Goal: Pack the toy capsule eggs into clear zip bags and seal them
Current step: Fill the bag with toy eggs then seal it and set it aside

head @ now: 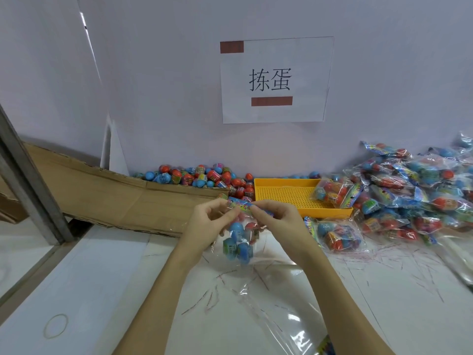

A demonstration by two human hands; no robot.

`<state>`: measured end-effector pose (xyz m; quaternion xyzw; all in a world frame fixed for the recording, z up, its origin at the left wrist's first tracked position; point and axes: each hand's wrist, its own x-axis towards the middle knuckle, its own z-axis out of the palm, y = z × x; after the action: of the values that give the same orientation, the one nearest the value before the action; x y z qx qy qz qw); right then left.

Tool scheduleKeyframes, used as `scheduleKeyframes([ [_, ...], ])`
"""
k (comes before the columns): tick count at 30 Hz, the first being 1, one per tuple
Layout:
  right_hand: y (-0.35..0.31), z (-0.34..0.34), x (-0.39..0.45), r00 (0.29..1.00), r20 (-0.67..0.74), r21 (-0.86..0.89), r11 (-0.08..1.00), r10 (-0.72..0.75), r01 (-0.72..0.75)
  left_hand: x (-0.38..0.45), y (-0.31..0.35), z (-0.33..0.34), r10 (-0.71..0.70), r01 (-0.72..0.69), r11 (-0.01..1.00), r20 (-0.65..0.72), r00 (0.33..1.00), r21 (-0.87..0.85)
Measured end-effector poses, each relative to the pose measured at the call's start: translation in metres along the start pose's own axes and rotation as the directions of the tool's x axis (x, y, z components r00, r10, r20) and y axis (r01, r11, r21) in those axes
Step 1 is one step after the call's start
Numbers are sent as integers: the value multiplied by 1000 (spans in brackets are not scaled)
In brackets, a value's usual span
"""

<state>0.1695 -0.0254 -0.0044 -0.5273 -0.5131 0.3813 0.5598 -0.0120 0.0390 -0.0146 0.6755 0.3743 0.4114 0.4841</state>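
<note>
- Dozens of loose eggs (199,176), glossy red and blue plastic capsules with printed bands, lie heaped against the wall behind a torn cardboard sheet (122,198) at the left, not yet packed.
- Left hand (208,222) pinches the printed top strip of a clear zip bag (239,242) between thumb and fingertips, other fingers loosely curled.
- Right hand (275,220) pinches the same strip just beside it; the bag hangs above the white table (102,283) with several eggs inside, and by the look of it the seal is being pressed closed.
- One filled bag rests across the far corner of a yellow perforated tray (286,196).
- Scores of filled, crinkly bags (419,190) pile up at the right, suggesting the job is well along.
- Empty film bags (289,319) lie flat near the table's front edge.
</note>
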Motion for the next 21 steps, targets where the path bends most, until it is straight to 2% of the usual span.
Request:
scheduleKeyframes([
  [3, 1, 0, 0, 998, 19, -6, 998, 61, -60, 2, 0, -3, -9, -2, 996, -129, 992, -87],
  [5, 4, 1, 1, 998, -14, -15, 998, 66, -66, 3, 0, -6, -23, 8, 993, -127, 992, -118],
  [8, 5, 2, 2, 996, -81, 60, 997, 45, -40, 4, -2, -2, 6, -21, 996, -173, 985, -87],
  [12, 0, 11, 0, 987, 55, 214, 964, 149, -157, 7, -6, 1, -40, -35, 969, -296, 954, -244],
  [16, -4, 15, 1, 970, 63, 383, 892, 234, -240, 12, -12, -1, -99, -5, 963, -371, 923, -270],
  [18, -5, 14, 2, 976, 48, 375, 902, 212, -214, 12, -14, -2, -150, 46, 954, -342, 927, -295],
  [21, -1, 12, 0, 997, -18, 194, 978, 76, -71, 11, -9, -2, -216, 114, 875, -168, 962, -471],
])
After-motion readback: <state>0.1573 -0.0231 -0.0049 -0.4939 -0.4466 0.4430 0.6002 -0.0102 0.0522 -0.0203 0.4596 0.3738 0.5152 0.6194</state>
